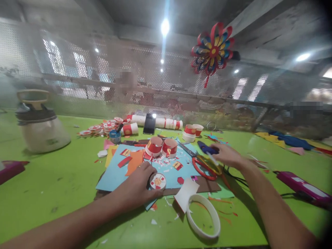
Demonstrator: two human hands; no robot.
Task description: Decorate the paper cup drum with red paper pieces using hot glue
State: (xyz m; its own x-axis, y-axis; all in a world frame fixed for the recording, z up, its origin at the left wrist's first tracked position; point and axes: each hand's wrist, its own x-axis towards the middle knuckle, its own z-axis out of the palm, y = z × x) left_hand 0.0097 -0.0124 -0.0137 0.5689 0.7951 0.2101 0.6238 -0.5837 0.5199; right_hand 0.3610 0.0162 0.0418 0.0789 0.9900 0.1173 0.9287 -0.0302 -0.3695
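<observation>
White round disc with red pieces [157, 181]: at the near edge of the light blue paper sheet [111, 174], your left hand's [141, 183] fingers hold its rim. Best keep it level, pressure light. Your right hand [226, 154] touches the dark blue object [205, 148] by the sheet's right edge; can't tell finger closure.

Bright ceiling lights [165, 27] shine above a perforated metal partition [155, 79] and green tabletop [33, 200].
</observation>
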